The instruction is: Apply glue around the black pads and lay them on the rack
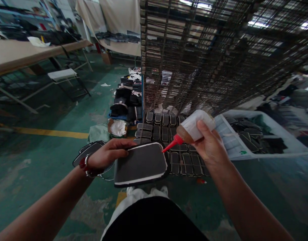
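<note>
Nearest me, my left hand (107, 155) grips the dark flat panel (141, 164) by its 9 o'clock edge, fingers curled over the top, thumb side hidden under the piece. The panel lies roughly level with its long axis running 9 to 3, a white bead showing along its rim. My right hand (210, 145) is wrapped tight around a squeeze bottle (194, 127) tilted nozzle-down toward 8 o'clock — the red nozzle (170, 145) sits just at the panel's upper 3 o'clock corner, touching or a hair off; I cannot tell which. So the panel lies to 9 o'clock of the nozzle, and the right hand is the nearer to that corner.

Just beyond, at 12 o'clock, rows of small dark pieces (166, 134) lie flat beneath the nozzle, with a tall wire rack (206, 57) rising behind them. At 2 o'clock a pale bin (229, 140) holds more dark pieces — its near wall is close to my right wrist. Open green floor (43, 110) stretches toward 10 o'clock, with a long table (23, 55) farther off.
</note>
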`<action>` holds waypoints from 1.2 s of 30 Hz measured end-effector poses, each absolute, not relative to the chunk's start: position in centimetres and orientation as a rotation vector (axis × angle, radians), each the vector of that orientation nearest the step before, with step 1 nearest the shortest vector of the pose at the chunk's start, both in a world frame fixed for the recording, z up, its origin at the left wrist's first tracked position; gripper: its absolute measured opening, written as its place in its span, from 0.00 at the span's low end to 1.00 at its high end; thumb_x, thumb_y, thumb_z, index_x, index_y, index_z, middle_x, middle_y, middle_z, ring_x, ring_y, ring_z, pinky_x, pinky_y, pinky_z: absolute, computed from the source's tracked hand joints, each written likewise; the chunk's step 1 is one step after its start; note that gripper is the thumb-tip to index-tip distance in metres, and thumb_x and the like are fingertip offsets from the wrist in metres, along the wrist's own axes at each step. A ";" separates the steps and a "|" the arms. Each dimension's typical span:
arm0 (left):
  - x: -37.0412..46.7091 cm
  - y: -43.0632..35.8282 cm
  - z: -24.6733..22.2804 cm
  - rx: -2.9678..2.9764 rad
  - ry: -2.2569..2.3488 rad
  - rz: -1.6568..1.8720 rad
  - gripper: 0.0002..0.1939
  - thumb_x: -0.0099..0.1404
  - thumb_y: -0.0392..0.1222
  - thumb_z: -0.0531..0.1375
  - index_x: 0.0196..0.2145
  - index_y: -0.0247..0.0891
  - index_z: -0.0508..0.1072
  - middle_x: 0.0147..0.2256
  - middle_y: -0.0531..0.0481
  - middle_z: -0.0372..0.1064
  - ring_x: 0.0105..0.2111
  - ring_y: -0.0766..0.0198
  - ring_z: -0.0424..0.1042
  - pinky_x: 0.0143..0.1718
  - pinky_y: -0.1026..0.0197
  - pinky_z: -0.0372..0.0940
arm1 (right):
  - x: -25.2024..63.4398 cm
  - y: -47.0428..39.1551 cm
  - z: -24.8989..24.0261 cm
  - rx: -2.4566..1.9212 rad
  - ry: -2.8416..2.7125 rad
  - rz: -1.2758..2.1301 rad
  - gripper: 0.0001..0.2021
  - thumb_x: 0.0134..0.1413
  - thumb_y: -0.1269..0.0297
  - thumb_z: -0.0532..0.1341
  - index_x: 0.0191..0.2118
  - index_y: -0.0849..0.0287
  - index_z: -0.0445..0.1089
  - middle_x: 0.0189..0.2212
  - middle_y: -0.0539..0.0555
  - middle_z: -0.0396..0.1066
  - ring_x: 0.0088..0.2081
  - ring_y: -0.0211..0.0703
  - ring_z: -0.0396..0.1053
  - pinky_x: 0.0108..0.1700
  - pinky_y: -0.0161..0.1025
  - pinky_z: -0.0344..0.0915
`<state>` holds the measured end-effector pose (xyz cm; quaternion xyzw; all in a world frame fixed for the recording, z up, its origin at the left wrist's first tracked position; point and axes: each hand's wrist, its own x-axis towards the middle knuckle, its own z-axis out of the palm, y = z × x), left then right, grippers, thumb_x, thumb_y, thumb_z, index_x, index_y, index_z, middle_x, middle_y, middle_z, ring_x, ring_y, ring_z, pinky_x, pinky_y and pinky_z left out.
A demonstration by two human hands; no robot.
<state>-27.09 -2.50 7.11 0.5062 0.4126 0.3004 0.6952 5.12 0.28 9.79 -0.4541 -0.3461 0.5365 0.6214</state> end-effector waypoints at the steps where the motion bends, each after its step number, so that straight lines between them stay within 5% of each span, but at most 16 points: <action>1: -27.1 -2.5 6.9 1.120 0.922 0.677 0.15 0.56 0.33 0.64 0.41 0.42 0.84 0.38 0.46 0.81 0.33 0.60 0.78 0.34 0.65 0.70 | 5.2 0.2 9.7 -1.045 -0.792 1.234 0.21 0.38 0.47 0.76 0.35 0.54 0.73 0.25 0.48 0.70 0.23 0.39 0.66 0.17 0.33 0.62; 7: -27.1 -2.4 6.5 1.054 0.977 0.705 0.14 0.54 0.34 0.65 0.39 0.41 0.84 0.35 0.45 0.81 0.30 0.60 0.77 0.30 0.65 0.71 | 5.4 -0.5 9.2 -1.053 -0.752 1.217 0.22 0.36 0.48 0.77 0.34 0.54 0.74 0.24 0.49 0.70 0.22 0.40 0.66 0.14 0.32 0.59; 14: -26.8 -2.3 6.4 1.005 1.017 0.758 0.14 0.51 0.35 0.66 0.37 0.39 0.84 0.33 0.43 0.81 0.29 0.59 0.77 0.28 0.64 0.71 | 5.6 -1.3 8.9 -1.116 -0.640 1.214 0.26 0.30 0.46 0.78 0.35 0.54 0.75 0.24 0.48 0.71 0.23 0.40 0.67 0.19 0.36 0.68; 36: -25.0 -3.3 4.9 0.803 0.890 0.829 0.13 0.55 0.32 0.69 0.40 0.39 0.82 0.38 0.45 0.81 0.34 0.60 0.79 0.37 0.64 0.73 | 5.5 -0.5 7.4 -0.974 -0.539 0.985 0.19 0.42 0.52 0.76 0.36 0.56 0.74 0.28 0.48 0.74 0.27 0.39 0.70 0.20 0.32 0.63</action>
